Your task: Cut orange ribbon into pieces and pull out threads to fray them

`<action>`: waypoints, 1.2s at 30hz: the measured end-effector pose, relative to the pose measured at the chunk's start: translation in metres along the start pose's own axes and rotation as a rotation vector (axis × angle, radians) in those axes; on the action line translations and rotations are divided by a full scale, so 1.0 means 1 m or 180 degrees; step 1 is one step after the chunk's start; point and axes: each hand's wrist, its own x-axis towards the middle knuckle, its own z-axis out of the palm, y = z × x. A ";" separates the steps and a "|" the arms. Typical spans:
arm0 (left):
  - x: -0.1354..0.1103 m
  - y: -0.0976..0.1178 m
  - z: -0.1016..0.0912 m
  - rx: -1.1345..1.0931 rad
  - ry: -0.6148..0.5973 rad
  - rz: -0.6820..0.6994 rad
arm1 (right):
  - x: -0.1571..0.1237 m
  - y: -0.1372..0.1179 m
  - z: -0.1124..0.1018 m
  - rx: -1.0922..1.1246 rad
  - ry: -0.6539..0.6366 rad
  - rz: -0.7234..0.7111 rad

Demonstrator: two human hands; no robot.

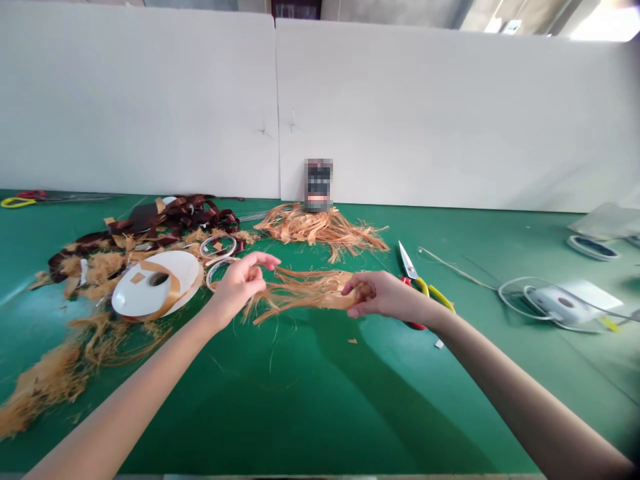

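Note:
My right hand [385,297] pinches one end of a frayed tan ribbon bundle [305,293], which stretches left across the green mat. My left hand [243,283] hovers at the bundle's other end with its fingers apart, strands close beside them. Whether those fingers grip any strands, I cannot tell. Behind my left hand lies a white ribbon spool [155,283] with a tan band across it. Just beyond the bundle is a heap of shredded tan ribbon [320,230]. Red-and-yellow-handled scissors [415,283] lie right of my right hand.
Dark brown ribbon [175,217] and tan scraps [100,267] cover the left side of the green mat [310,400], with loose fibres [45,380] at lower left. Small tape rings [219,245] lie by the spool. A white corded device [565,303] sits right. A white partition [425,113] bounds the back.

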 end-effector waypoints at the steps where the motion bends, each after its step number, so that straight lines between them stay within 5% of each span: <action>1: -0.004 -0.008 -0.005 0.0376 -0.0003 0.0009 | 0.002 0.005 0.003 -0.0135 0.0007 0.0056; 5: -0.014 -0.032 -0.034 0.1541 0.0248 0.0206 | 0.007 0.021 0.009 -0.0381 0.0064 0.0186; 9: -0.023 -0.024 -0.048 0.2731 0.0568 0.0644 | 0.004 0.024 0.009 -0.0488 0.0000 0.0258; 12: -0.038 -0.007 -0.024 0.3269 0.0542 0.1314 | 0.002 0.021 0.010 -0.0541 -0.0113 0.0251; 16: -0.060 -0.006 0.035 0.3218 -0.0779 0.1750 | 0.002 0.019 0.011 -0.0653 -0.0297 0.0171; 19: -0.070 -0.022 0.061 0.3221 -0.1291 0.1680 | 0.000 0.020 0.010 -0.0811 -0.0261 0.0110; 29: -0.076 -0.033 0.050 0.3287 -0.1470 0.1673 | -0.016 0.028 -0.007 -0.1791 0.0365 0.0257; 36: -0.076 -0.019 0.062 0.3149 -0.0860 0.1784 | -0.020 0.035 -0.014 -0.1647 0.0341 0.0187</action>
